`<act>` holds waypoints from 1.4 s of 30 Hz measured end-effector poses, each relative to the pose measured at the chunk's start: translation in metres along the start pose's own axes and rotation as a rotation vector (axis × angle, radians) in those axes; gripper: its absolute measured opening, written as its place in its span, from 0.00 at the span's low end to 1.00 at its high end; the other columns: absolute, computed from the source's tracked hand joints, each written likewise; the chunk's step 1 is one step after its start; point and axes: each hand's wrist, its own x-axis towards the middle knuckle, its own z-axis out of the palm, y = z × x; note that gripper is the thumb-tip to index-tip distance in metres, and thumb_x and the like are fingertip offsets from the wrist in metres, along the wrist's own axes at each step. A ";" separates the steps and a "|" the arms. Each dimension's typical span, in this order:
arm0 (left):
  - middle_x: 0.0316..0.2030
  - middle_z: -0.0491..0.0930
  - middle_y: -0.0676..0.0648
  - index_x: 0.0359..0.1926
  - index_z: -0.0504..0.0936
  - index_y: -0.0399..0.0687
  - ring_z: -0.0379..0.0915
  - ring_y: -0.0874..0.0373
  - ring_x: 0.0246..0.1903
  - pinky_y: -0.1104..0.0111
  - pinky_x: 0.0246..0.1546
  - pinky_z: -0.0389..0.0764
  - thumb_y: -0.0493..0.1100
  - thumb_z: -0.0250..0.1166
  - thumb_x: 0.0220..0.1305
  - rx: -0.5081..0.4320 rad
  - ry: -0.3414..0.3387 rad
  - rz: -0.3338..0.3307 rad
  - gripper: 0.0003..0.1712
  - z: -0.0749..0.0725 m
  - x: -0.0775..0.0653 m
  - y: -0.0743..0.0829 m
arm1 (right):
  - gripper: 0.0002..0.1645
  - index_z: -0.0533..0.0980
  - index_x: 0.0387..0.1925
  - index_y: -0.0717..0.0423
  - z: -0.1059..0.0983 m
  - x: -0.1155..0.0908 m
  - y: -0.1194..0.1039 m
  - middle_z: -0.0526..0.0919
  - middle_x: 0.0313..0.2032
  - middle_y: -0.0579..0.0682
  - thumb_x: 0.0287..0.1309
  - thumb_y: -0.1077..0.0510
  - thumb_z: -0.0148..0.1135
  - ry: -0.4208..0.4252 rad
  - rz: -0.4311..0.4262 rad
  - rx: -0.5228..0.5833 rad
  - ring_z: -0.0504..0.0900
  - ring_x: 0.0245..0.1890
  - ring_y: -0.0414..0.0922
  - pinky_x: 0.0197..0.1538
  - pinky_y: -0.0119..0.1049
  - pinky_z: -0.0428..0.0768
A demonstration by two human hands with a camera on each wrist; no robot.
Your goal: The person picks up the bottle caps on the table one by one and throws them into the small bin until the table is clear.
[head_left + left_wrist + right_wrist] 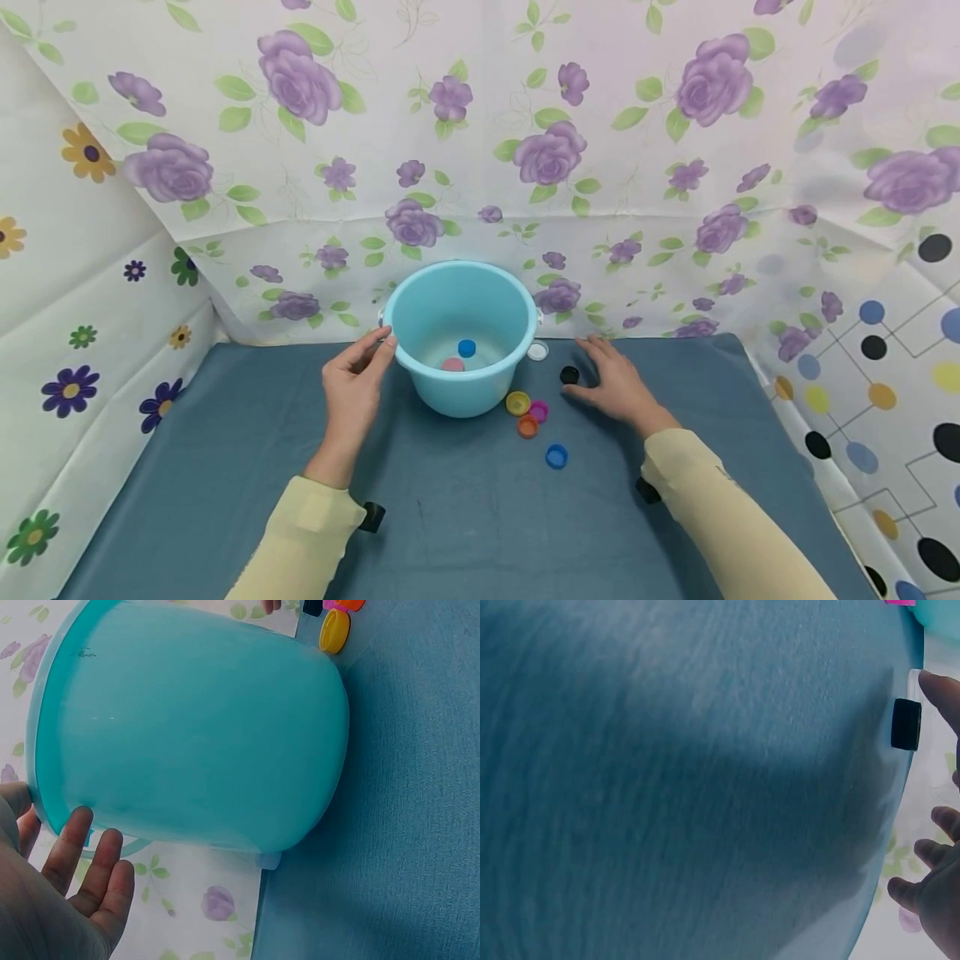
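Bucket [459, 396] of pale blue plastic stands upright on the blue cloth [450, 525], with a pink cap [452, 365] and a small blue cap [467, 348] lying inside it. The left hand [352, 392] is at the bucket's left edge, thumb and forefinger pinching the rim [462, 376] while the other fingers are spread loosely beside the wall. The right hand [617, 387] is to the right of the bucket, fingers and thumb parted and holding nothing; its thumb is just beside a black cap [569, 375], though whether it touches I cannot tell. Close by the bucket's right side are a white cap [537, 350], a yellow cap [517, 403], a magenta cap [538, 411] and an orange cap [528, 426]; a second blue cap [557, 456] is farther out, toward the person.

The caps look light, stiff and smooth, probably a bit slippery but hardly fragile; a thumb-and-finger pinch across the sides should suit them best. The bucket seems light too, with a slightly springy wall, so its rolled rim looks the surest hold.

No brand or label can be read; a dark mark on the bucket is too small to make out.
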 end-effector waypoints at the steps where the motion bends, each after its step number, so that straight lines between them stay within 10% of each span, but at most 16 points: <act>1: 0.33 0.85 0.45 0.48 0.84 0.50 0.77 0.64 0.26 0.73 0.24 0.71 0.49 0.65 0.60 0.000 0.000 0.000 0.16 0.000 0.000 0.000 | 0.54 0.54 0.71 0.40 0.001 0.001 0.000 0.51 0.72 0.53 0.46 0.32 0.65 -0.009 0.002 0.009 0.48 0.72 0.57 0.66 0.65 0.50; 32: 0.33 0.82 0.30 0.49 0.84 0.48 0.72 0.65 0.21 0.72 0.21 0.69 0.47 0.65 0.61 -0.020 -0.006 0.022 0.16 0.000 0.001 0.000 | 0.37 0.72 0.59 0.45 0.013 0.000 0.010 0.58 0.70 0.50 0.52 0.32 0.61 -0.087 0.047 0.064 0.47 0.73 0.54 0.69 0.61 0.46; 42: 0.24 0.82 0.47 0.49 0.84 0.48 0.68 0.61 0.18 0.72 0.20 0.67 0.48 0.65 0.60 -0.016 -0.008 0.013 0.17 0.000 0.000 -0.001 | 0.30 0.75 0.55 0.42 0.016 -0.002 0.010 0.61 0.69 0.52 0.54 0.35 0.60 -0.062 0.030 0.072 0.49 0.73 0.55 0.67 0.63 0.50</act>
